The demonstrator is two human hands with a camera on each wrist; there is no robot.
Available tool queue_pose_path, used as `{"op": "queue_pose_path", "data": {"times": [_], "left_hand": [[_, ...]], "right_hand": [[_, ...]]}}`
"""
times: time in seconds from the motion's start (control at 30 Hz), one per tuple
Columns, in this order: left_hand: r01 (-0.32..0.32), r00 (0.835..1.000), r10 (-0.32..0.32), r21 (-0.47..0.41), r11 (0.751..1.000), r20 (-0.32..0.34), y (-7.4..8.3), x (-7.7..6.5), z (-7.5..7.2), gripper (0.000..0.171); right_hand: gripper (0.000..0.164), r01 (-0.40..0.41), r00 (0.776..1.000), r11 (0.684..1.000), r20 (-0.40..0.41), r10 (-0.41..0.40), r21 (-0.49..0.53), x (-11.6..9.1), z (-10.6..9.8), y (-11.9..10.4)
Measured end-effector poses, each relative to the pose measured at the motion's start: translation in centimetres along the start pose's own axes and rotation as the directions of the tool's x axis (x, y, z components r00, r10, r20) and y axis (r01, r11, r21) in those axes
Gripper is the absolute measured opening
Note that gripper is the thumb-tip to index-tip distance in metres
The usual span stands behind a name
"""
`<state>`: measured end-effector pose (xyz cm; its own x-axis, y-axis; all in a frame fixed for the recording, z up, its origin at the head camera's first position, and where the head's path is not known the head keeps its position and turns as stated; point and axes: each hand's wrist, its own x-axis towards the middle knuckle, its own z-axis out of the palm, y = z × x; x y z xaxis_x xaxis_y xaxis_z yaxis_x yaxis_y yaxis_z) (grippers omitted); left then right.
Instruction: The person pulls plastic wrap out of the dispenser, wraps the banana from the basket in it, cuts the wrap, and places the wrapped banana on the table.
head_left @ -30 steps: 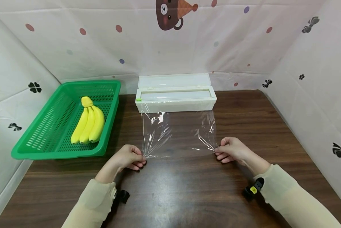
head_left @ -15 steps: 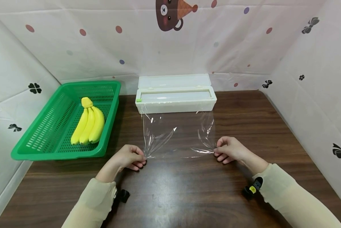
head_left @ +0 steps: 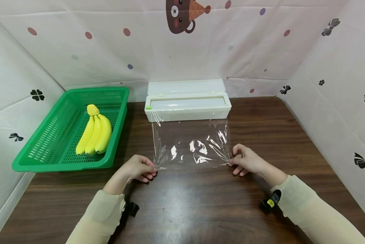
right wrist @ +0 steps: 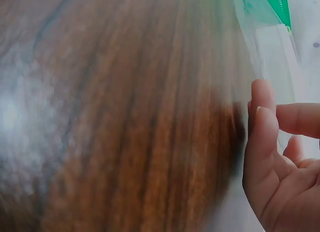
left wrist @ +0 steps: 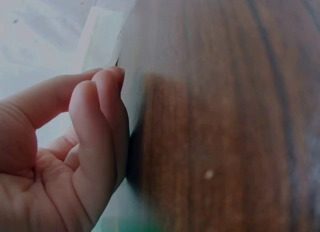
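Observation:
A clear sheet of plastic wrap (head_left: 188, 142) stretches over the brown table from a white wrap dispenser (head_left: 188, 114), whose lid (head_left: 186, 87) stands raised at the back. At the sheet's near left corner my left hand (head_left: 138, 168) pinches the film between thumb and fingertips. My right hand (head_left: 246, 161) pinches the near right corner in the same way. Creases fan out from both corners. In the left wrist view the thumb and fingers of the left hand (left wrist: 75, 137) meet low over the wood. The right wrist view has the right hand (right wrist: 282, 157) with its fingertips together at the film's edge.
To the left stands a green plastic basket (head_left: 63, 166) with a bunch of yellow bananas (head_left: 94, 132) in it. The wooden table (head_left: 182, 206) runs up to a patterned cloth (head_left: 176, 51) at the back and along both sides.
The right hand has shifted very slightly, still pinching its corner. Reflections and creases across the plastic wrap have changed shape. The left hand, dispenser and basket stay put.

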<state>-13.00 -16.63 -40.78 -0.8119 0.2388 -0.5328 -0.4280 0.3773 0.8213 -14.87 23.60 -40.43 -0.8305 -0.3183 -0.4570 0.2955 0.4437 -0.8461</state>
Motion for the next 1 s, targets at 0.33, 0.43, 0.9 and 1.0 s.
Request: {"op": "queue_pose_path", "data": {"times": [0.33,0.43,0.9,1.0], "left_hand": [[-0.007,1.000,0.007,0.003,1.000,0.000,0.18,-0.08,-0.02,0.010],[-0.011,1.000,0.011,0.003,1.000,0.000,0.16,-0.13,-0.04,0.011],[-0.028,1.000,0.028,0.046,0.999,-0.005,0.29,-0.34,0.13,0.011],[-0.027,1.000,0.027,0.046,0.999,-0.007,0.35,-0.36,0.16,0.011]], "right_hand": [[0.030,0.043,0.999,0.999,-0.007,-0.043,0.003,-0.32,-0.26,-0.11],[0.030,0.044,0.999,0.999,0.000,-0.044,0.020,-0.27,-0.28,-0.01],[0.031,0.049,0.998,0.998,-0.029,-0.050,-0.041,-0.09,0.09,0.37],[0.025,0.062,0.998,0.997,-0.014,-0.062,-0.052,-0.04,0.08,0.35]]}}
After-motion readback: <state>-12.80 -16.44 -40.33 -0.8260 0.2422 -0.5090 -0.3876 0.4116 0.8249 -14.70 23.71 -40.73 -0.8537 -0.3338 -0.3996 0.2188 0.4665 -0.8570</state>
